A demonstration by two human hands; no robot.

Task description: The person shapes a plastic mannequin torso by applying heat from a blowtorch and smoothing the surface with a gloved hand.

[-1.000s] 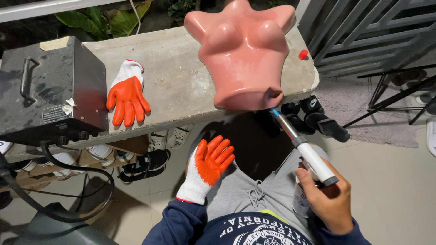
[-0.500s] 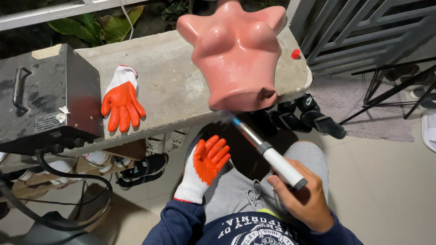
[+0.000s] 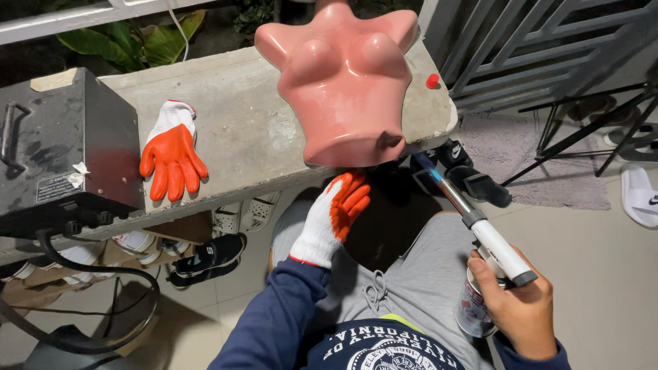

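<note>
a concrete ledge [image 3: 253, 130] is running across the scene, its left end lying hidden under a dark metal box [image 3: 65, 147] that the frame edge is cutting off. a pink mannequin torso [image 3: 346, 75] is lying on the ledge's right part, its neck end cropped by the top edge and its lower end overhanging the front edge. below the ledge, a seated person's lap in grey trousers is filling the space; what lies in the dark gap between the knees is too shadowed to make out. the left hand [image 3: 332, 219], wearing a white glove with an orange palm, is reaching up with fingers spread and loosely open, holding nothing, fingertips just beneath the torso's overhanging end; whether they are touching it is hard to tell. the right hand [image 3: 517, 308], bare, is closing around a gas torch [image 3: 480, 229] atop a canister [image 3: 473, 308], the nozzle pointing up toward the torso's underside, its tip merging into shadow. a spare orange glove [image 3: 171, 154] is lying flat on the ledge beside the box. a small red cap [image 3: 432, 81] is sitting right of the torso.
</note>
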